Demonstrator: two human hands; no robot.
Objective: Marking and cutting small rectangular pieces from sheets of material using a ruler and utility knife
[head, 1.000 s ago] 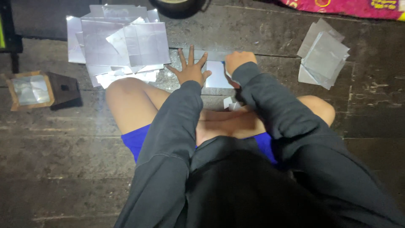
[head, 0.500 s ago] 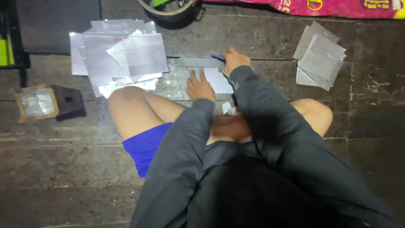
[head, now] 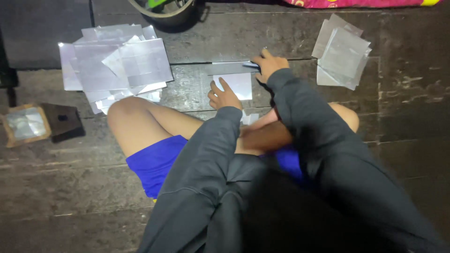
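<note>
Upper centre of frame: small pale rectangular sheet of shiny paper or foil point(head: 234, 85), flat on dark worn wooden plank floor point(head: 403, 117), just ahead of crossed bare legs. Left hand point(head: 224, 96) resting on sheet's left edge, fingers loosely curled, pinning rather than gripping. Right hand point(head: 268, 64) at sheet's upper right, fingers clenched round a slim dark-blue tool point(head: 251, 64), kind not discernible, tip beside a long grey straight strip point(head: 229, 68) lying across sheet's top. Upper left: large loose heap of silvery rectangular sheets point(head: 119, 63), overlapping and askew. Upper right: smaller, neater stack of silvery sheets point(head: 342, 52). Judged progress: one sheet in hand, heap on left apparently larger than stack on right; which is finished cannot be told. Far left: small wooden-framed tray with crumpled foil point(head: 26, 124), touching a dark block point(head: 63, 121). Top edge: round dark pot rim point(head: 164, 11), strip of pink patterned cloth point(head: 356, 3). Open floor: between hands and right stack; lower left broad and bare.
</note>
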